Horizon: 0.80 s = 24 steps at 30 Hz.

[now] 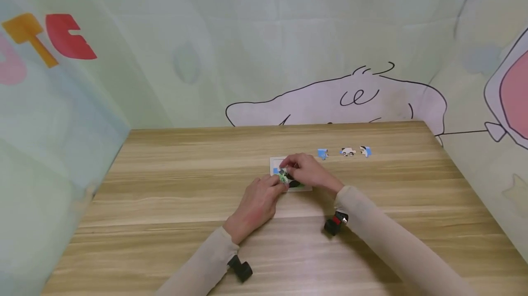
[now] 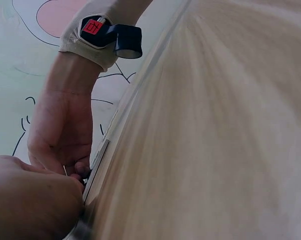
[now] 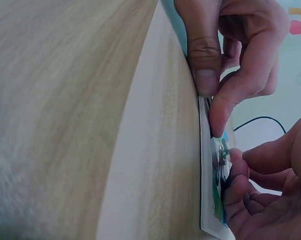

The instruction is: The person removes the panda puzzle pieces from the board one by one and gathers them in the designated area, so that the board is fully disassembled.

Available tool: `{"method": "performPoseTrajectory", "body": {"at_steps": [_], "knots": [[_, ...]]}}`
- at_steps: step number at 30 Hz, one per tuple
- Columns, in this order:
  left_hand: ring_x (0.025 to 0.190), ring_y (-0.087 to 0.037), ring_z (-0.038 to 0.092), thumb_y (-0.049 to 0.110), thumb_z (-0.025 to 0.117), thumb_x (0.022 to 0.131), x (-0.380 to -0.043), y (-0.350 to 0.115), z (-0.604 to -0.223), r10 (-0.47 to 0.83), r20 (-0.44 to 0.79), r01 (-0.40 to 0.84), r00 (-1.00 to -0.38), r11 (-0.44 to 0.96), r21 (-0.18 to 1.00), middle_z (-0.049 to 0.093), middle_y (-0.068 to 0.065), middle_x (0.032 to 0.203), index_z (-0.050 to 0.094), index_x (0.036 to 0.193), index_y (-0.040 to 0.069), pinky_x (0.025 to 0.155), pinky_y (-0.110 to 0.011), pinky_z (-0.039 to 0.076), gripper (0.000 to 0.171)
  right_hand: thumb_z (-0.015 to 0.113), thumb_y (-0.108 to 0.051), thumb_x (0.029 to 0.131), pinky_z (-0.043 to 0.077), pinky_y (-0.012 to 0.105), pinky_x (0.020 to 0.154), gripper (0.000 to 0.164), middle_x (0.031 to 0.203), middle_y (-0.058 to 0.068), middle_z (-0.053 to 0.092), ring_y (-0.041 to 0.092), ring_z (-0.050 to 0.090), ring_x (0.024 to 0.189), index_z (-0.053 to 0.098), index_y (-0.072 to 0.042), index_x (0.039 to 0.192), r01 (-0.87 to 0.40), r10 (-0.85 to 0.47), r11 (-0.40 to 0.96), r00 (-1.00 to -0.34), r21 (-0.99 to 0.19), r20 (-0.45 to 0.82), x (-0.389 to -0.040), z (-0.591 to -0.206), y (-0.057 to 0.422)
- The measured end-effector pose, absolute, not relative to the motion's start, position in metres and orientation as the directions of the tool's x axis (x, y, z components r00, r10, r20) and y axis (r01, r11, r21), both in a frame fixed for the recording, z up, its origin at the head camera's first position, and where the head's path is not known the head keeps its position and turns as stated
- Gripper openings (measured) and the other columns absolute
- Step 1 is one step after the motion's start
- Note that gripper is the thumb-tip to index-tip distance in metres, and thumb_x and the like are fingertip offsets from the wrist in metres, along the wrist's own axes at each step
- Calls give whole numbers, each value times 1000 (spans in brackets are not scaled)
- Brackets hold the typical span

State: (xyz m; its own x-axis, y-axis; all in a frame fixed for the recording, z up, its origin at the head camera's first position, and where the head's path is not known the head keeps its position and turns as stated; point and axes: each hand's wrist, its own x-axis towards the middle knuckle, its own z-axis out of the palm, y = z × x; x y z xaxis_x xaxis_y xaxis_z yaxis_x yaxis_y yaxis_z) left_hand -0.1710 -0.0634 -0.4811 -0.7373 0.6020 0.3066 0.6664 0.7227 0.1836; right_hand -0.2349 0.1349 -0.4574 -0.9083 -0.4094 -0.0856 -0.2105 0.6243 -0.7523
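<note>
A small jigsaw puzzle tray (image 1: 303, 189) with a pale border lies on the table, partly covered by both hands. My right hand (image 1: 307, 170) reaches in from the right and pinches a green and white puzzle piece (image 1: 283, 176) over the tray. In the right wrist view that piece (image 3: 222, 154) stands tilted at the fingertips of the right hand (image 3: 270, 185). My left hand (image 1: 256, 199) rests at the tray's lower left. Its thumb (image 3: 206, 75) touches the border, and its index finger (image 3: 230, 102) reaches the piece's edge.
Behind the tray to the right lie three loose pieces: a blue one (image 1: 322, 153), one with a cartoon face (image 1: 348, 151) and a blue and white one (image 1: 365, 151). The wooden table (image 1: 173, 195) meets a printed cloth backdrop (image 1: 173, 67) at its far edge.
</note>
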Motion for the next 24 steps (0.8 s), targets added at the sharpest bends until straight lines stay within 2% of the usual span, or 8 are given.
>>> {"method": "performPoseTrajectory", "body": {"at_steps": [4, 9, 16, 24], "knots": [[97, -19, 66, 10, 68, 104, -171, -64, -481, 602, 308, 668, -736, 721, 186, 72, 1, 106, 83, 112, 17, 73, -32, 49, 19, 58, -4, 102, 48, 28, 74, 20, 96, 11, 69, 17, 61, 83, 72, -5, 116, -203, -408, 605, -910, -770, -80, -234, -458, 134], [94, -19, 65, 10, 68, 104, -171, -65, -482, 603, 324, 675, -729, 714, 189, 71, 2, 104, 83, 111, 16, 72, -31, 47, 18, 67, -6, 100, 49, 27, 71, 14, 96, 9, 68, 15, 63, 79, 70, -8, 113, -189, -395, 588, -916, -786, -75, -231, -459, 132], [93, -19, 65, 10, 69, 103, -172, -65, -482, 603, 341, 679, -722, 712, 177, 70, 2, 105, 83, 110, 17, 71, -30, 47, 18, 72, -9, 100, 52, 27, 73, 5, 101, 12, 76, 16, 69, 80, 71, -9, 105, -152, -319, 547, -947, -823, -38, -225, -461, 128], [88, -19, 65, 10, 68, 103, -171, -65, -480, 601, 361, 685, -713, 707, 175, 69, 1, 100, 83, 111, 17, 68, -31, 46, 19, 72, -5, 100, 53, 26, 73, 10, 96, 15, 77, 13, 66, 79, 72, -3, 110, -93, -232, 411, -973, -907, -6, -221, -463, 133]]}}
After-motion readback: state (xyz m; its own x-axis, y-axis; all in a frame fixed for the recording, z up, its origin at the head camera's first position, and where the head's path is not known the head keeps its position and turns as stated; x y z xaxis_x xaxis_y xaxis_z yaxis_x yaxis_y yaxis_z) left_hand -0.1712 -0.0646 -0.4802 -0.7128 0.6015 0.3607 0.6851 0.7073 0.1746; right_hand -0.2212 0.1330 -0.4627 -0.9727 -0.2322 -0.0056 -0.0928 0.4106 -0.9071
